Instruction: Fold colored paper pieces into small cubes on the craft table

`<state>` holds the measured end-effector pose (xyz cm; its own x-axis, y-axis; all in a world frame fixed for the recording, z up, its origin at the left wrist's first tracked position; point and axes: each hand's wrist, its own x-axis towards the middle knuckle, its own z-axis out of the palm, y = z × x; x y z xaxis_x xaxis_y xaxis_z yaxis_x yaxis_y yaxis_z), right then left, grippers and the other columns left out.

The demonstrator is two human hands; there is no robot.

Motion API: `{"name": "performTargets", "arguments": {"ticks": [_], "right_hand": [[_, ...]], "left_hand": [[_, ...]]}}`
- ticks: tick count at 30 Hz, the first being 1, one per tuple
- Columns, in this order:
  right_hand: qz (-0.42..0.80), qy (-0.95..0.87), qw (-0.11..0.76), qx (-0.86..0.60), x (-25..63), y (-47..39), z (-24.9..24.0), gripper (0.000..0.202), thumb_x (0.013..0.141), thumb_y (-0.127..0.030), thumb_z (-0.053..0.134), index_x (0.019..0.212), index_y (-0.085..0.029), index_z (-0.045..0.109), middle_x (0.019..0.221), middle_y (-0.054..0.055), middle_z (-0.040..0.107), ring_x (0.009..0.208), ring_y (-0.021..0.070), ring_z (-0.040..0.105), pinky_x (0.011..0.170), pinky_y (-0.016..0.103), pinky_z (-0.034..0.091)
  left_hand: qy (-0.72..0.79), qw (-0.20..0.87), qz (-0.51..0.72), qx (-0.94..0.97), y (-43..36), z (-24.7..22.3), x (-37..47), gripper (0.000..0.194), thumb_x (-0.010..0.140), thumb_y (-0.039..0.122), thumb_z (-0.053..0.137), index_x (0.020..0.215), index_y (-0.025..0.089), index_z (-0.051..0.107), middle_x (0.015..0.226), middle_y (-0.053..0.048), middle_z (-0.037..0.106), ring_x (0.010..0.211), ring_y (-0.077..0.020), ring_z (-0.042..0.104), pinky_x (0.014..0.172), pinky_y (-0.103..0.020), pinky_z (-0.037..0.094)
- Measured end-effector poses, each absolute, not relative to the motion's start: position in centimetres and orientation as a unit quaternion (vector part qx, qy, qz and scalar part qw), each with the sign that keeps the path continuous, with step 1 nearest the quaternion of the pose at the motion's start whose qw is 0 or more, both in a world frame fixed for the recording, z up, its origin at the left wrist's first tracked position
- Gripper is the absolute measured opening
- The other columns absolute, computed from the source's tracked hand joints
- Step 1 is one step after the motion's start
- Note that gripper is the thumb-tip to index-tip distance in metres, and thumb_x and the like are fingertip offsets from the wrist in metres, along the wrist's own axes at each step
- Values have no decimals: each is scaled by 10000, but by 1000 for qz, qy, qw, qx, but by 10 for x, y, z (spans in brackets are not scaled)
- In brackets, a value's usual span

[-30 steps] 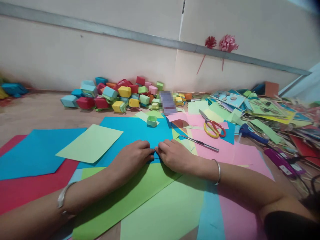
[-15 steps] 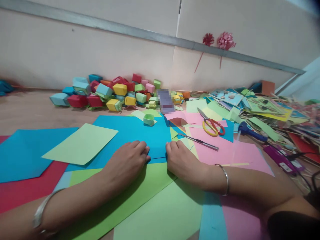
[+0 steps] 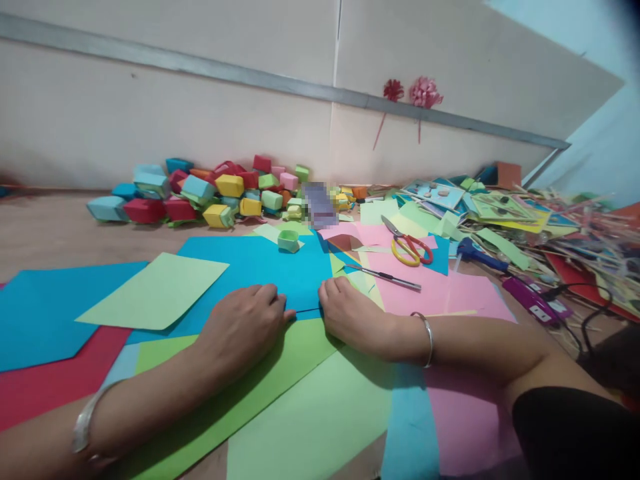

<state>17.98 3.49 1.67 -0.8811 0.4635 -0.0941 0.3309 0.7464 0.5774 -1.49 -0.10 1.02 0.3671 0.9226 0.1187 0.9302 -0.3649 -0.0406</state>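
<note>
Both hands rest near the front edge of a blue paper sheet [image 3: 260, 267], where a thin dark line runs between them. My left hand [image 3: 247, 320] has its fingers curled together at the sheet's edge, the thumb tip showing at the right. My right hand [image 3: 350, 317] is closed on the same edge, a short gap away. Under the hands lie a bright green sheet [image 3: 280, 367] and a pale green sheet [image 3: 315, 407]. Beyond them stands a small green paper box [image 3: 288, 241]. A slim metal tool [image 3: 390, 277] lies just past my right hand.
Scissors [image 3: 411, 251] lie on pink paper [image 3: 430, 287] to the right. A blue glue gun [image 3: 483, 255] and a purple power strip [image 3: 533, 300] with cables sit further right. Folded paper boxes [image 3: 145, 211] are heaped along the wall. A pale green square [image 3: 160, 291] lies left.
The camera view has shifted, so most things appear slightly further left. Both hands remain at the blue paper's edge, with little movement against it.
</note>
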Motion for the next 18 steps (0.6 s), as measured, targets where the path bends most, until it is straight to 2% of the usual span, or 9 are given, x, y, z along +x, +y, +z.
{"name": "performTargets", "arguments": {"ticks": [5,7,9,11,14,16,18], "right_hand": [[193,948,109,228,181,49,23,206,918,-57,507,820,-96,685,831,129,618,788,231,538,639,340,348],[180,947,86,251,189,57,21,204,955,-72,479,940,-76,682,855,131,634,789,223,548,644,331,353],[200,943,28,265,200,63,17,255,975,-55,442,1143,-53,633,857,118,646,768,207,548,639,317,350],[225,933,-87,267,211,65,11,291,992,-59,407,1213,-60,595,831,94,644,744,194,536,634,307,346],[211,912,-263,233,222,60,2,288,1040,-247,414,943,-119,653,756,64,608,705,185,503,631,310,342],[182,911,-312,199,222,55,-1,400,1039,-367,433,751,-161,621,692,43,566,668,175,473,623,312,333],[152,916,-321,185,220,52,-3,434,1040,-379,432,708,-169,618,681,37,557,661,166,471,621,303,342]], "left_hand": [[-549,62,-90,-829,2,8,-12,150,892,269,615,835,147,679,879,-146,672,842,-310,615,667,-368,401],[-544,61,-86,-833,3,8,-11,134,906,232,578,896,148,683,936,-148,692,868,-310,625,700,-380,420],[-544,52,-80,-834,4,7,-11,162,920,215,543,946,151,690,970,-148,706,885,-313,635,716,-392,430],[-547,34,-97,-830,5,5,-12,200,924,245,544,1031,155,687,1011,-146,712,918,-323,639,732,-402,440],[-556,-21,-157,-816,6,3,-15,303,910,331,567,1146,162,655,1041,-134,709,969,-328,636,768,-412,457],[-559,-65,-192,-804,6,2,-16,339,915,393,540,1136,163,657,1014,-128,713,970,-324,639,780,-415,464],[-557,-96,-216,-796,7,2,-16,363,938,428,471,1090,166,672,986,-124,722,950,-317,648,784,-415,466]]}}
